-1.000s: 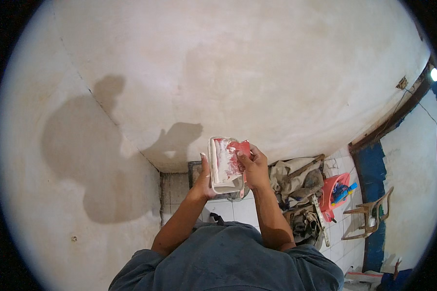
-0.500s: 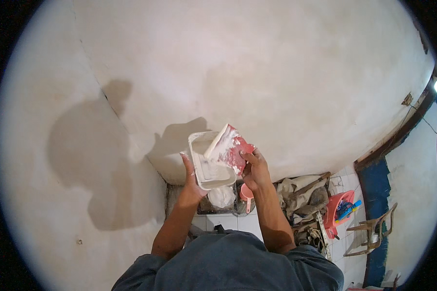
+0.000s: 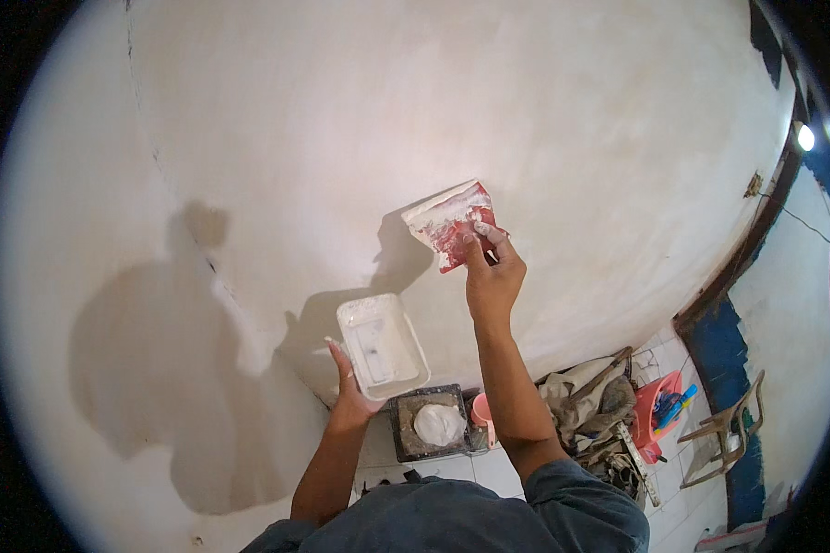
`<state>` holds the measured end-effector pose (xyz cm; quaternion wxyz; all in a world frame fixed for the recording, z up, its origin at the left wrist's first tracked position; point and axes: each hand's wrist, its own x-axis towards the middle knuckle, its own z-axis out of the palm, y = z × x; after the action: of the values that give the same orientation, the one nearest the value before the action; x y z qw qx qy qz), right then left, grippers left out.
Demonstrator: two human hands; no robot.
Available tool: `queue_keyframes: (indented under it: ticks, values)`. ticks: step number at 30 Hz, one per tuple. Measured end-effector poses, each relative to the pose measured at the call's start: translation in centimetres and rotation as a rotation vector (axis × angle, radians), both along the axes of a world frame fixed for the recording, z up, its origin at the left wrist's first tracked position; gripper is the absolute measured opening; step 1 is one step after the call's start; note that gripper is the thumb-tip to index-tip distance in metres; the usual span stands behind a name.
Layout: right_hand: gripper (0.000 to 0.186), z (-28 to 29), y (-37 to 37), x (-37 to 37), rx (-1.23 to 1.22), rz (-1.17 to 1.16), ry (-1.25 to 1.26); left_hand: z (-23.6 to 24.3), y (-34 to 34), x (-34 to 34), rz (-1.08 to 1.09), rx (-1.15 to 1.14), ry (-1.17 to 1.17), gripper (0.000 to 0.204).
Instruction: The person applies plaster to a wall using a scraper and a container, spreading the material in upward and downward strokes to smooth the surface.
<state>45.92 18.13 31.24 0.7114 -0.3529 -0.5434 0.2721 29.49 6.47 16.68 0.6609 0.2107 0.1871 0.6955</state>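
My left hand supports a shallow white plastic tray from beneath and its left side, the thumb raised along the edge. Whitish putty smears the inside of the tray. Out ahead, my right hand pinches a red putty spreader between thumb and fingers. White putty coats the spreader's far edge and streaks its face. That edge is close to the pale wall, with a shadow beside it; whether they touch I cannot tell.
On the tiled floor below, a black crate holds a white bundle, beside a pink dipper. Crumpled cloth, a red basin and a wooden chair lie to the right. A cracked wall corner runs down the left.
The spreader has left the tray and moved up and away toward the wall in my right hand. My left hand and the tray have dropped lower. The view has shifted slightly.
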Motion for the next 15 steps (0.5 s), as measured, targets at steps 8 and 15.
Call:
queue_keyframes:
  ticks: [8, 15]
  values:
    - [0.043, 0.9, -0.5, -2.1, -0.081, 0.010, -0.008, -1.8, -0.1, -3.5, -0.051, -0.124, -0.126, 0.096]
    - [0.067, 0.9, 0.4, -1.4, 0.056, 0.190, -0.129, -3.2, -0.6, -4.5, 0.033, -0.091, 0.140, 0.091]
